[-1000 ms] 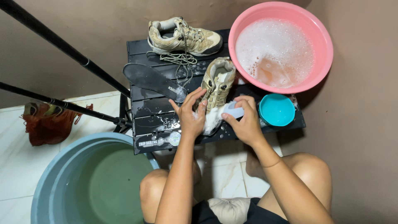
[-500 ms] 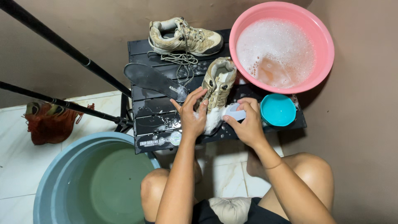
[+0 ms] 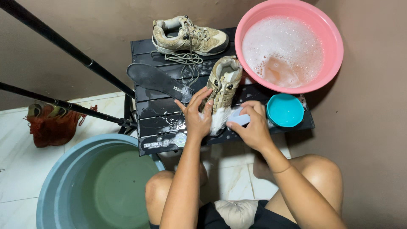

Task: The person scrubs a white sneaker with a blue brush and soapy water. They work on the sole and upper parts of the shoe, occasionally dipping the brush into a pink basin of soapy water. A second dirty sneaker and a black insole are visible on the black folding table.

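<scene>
Left hand (image 3: 197, 117): gripping the sudsy tan shoe (image 3: 223, 91), fingers curled round it.
Right hand (image 3: 252, 127): closing on a pale brush (image 3: 240, 118).
Worktop (image 3: 161, 123): black, slatted, lying wet.

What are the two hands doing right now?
Left hand: closed on the soapy shoe, holding it on the black table.
Right hand: closed on a pale brush at the shoe.

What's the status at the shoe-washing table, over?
Left hand steadies soapy shoe. Right hand grips pale brush at its toe. Teal cup close beside right hand.
</scene>
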